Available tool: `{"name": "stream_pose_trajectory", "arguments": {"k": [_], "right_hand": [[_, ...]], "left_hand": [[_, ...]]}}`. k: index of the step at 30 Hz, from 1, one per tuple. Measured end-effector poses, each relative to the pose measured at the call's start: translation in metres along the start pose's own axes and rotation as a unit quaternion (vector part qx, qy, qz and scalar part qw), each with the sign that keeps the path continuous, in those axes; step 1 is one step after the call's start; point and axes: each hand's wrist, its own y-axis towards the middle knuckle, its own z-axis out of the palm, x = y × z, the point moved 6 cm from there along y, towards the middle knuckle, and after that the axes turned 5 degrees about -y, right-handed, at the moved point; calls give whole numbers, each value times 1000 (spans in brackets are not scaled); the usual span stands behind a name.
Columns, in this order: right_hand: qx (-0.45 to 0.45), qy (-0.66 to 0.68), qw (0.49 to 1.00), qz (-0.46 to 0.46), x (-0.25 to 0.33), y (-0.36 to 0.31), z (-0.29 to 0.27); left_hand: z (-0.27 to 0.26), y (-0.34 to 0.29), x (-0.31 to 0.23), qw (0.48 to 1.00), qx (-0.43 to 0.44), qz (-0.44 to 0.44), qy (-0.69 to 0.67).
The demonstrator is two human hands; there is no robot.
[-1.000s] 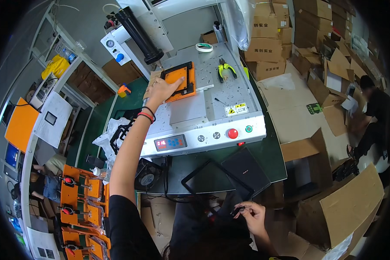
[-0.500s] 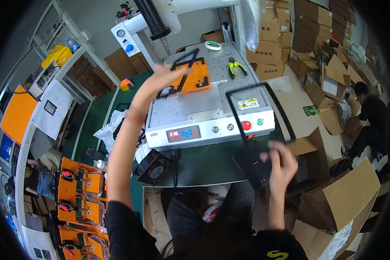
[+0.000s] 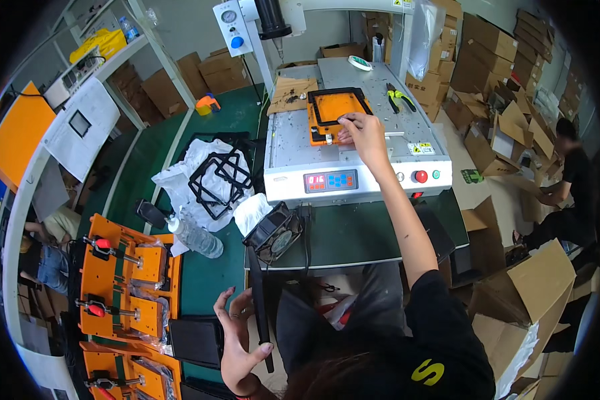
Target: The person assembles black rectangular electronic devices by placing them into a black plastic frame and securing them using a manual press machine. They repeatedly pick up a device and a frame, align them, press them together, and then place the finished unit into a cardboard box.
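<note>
My right hand (image 3: 363, 137) reaches to the machine's plate, its fingers closed on the near right corner of a black rectangular frame (image 3: 340, 91). That frame lies on an orange fixture block (image 3: 321, 138). Low at the left, my left hand (image 3: 243, 343) has its thumb against a slim black part (image 3: 261, 310), seen edge-on, perhaps another frame. Some of its fingers pass partly behind this part, so the grip is only partly visible. The part's upper end is by a black fan (image 3: 273, 233) at the bench edge.
A white benchtop machine (image 3: 287, 183) carries green-handled pliers (image 3: 401, 99) and a tape roll (image 3: 360, 63). Left lie several black frames (image 3: 210, 190) on white wrap, a clear bottle (image 3: 200, 239) and orange clamp fixtures (image 3: 100, 293). Cartons (image 3: 533, 280) stand right, where another person (image 3: 573, 187) crouches.
My left hand has come back from the fixture to the bench's near edge with a black part. My right hand has carried its black frame forward onto the orange fixture. The view has shifted left.
</note>
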Motion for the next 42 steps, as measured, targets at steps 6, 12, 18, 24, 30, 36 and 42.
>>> {"name": "stream_pose_trajectory", "arguments": {"k": [6,12,18,24,30,36,42], "right_hand": [[28,-31,999,33,-4,-9,0],[60,-87,993,54,1,-5,2],[136,-181,974,11,-3,3,4],[196,-246,949,23,6,-2,-14],[-249,-340,894,-149,-34,-68,-174],[-61,-363,925,-90,-64,-138,-184],[-70,-442,878,-171,-53,-151,-182]], "left_hand": [[-9,0,3,1000,-2,3,4],[10,2,10,998,53,1,-16],[30,4,14,996,85,3,5],[51,10,26,992,120,-23,7],[55,3,24,993,103,-50,0],[60,13,35,995,88,-52,16],[94,28,31,987,143,-65,35]]}}
